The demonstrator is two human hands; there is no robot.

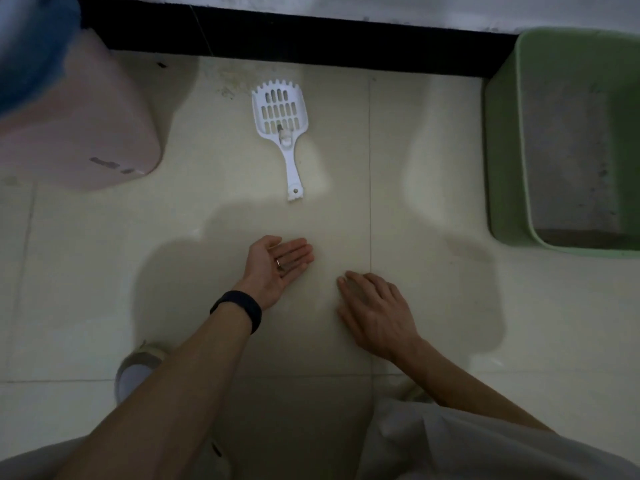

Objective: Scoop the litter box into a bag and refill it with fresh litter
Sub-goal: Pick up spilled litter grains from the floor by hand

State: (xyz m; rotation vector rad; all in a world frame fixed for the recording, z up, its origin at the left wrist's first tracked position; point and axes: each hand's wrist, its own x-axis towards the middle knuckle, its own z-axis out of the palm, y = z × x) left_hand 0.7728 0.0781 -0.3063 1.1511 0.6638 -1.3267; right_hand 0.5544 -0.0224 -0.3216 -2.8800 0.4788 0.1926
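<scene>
neither hand is gripping anything: left hand (pixel 277 261) is lying palm up, fingers straight, right hand (pixel 375 306) is resting flat on the floor (pixel 346 174). scoop (pixel 277 112) is lying ahead, litter box (pixel 502 150) sitting at right. scooping is seemingly not yet starting; next is calling for grasping the scoop's handle.

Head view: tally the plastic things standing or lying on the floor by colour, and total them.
White: 1, the scoop
Green: 1, the litter box
Pink: 1, the container
Total: 3
</scene>
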